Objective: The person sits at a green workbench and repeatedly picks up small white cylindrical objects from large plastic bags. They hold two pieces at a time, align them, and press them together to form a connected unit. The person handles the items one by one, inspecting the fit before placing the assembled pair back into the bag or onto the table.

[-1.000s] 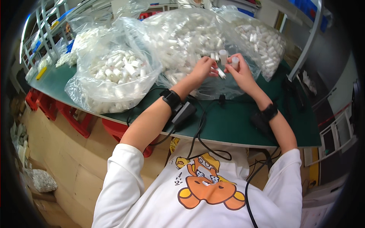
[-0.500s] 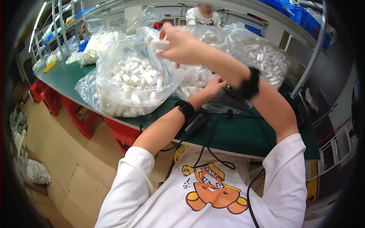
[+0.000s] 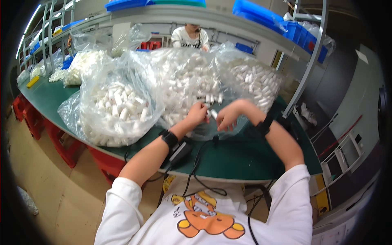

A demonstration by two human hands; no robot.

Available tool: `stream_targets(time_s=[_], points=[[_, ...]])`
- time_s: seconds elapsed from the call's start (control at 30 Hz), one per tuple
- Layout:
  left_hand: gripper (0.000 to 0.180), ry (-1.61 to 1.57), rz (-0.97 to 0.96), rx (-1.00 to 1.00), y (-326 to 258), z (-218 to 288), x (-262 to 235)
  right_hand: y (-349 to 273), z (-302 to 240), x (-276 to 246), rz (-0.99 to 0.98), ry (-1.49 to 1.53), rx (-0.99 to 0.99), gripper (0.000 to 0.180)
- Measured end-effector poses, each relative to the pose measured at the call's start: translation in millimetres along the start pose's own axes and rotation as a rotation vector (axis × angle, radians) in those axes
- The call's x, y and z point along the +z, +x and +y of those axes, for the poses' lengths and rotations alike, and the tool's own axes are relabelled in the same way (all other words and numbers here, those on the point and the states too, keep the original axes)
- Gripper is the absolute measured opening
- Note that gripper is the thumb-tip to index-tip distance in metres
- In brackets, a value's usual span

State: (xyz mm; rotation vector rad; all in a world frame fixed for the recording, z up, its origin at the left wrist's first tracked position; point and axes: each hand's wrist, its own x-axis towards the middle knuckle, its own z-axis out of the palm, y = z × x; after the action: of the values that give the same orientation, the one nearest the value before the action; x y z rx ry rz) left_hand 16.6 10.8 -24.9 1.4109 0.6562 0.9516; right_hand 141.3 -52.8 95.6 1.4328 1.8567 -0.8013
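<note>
- Three big clear bags of small white plastic parts stand on the green table (image 3: 245, 161): left bag (image 3: 114, 110), middle bag (image 3: 183, 81), right bag (image 3: 253, 81)
- Left hand (image 3: 197, 114) and right hand (image 3: 228, 116) meet at the middle bag's near edge, both pinching one small white part (image 3: 213, 114)
- Black cables (image 3: 200, 163) lie near the wrists
- More bags (image 3: 81, 67) sit far left; another person (image 3: 190, 36) stands behind
</note>
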Motion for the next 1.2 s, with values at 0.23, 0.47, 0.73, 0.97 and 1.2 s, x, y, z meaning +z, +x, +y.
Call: stream_targets(time_s=[0.23,0.47,0.73,0.97,1.2], points=[[0.013,0.01,0.005,0.017,-5.2,4.0,-1.9,82.1,52.2,3.4,0.808,0.076,-0.064,0.059],[0.014,0.002,-0.024,0.024,-8.6,6.3,-0.5,102.9,38.1,-2.3,0.74,0.3,0.134,0.071],[0.018,0.059,-0.067,0.023,-8.1,7.9,-1.3,94.7,39.1,19.9,0.882,0.382,-0.179,0.045],[0.031,0.03,0.041,0.044,-0.9,-0.4,-4.4,92.9,48.7,31.7,1.063,0.403,-0.292,0.032],[0.043,0.011,-0.096,0.046,-12.1,14.0,-1.4,44.4,20.5,60.5,1.016,0.629,-0.402,0.036]])
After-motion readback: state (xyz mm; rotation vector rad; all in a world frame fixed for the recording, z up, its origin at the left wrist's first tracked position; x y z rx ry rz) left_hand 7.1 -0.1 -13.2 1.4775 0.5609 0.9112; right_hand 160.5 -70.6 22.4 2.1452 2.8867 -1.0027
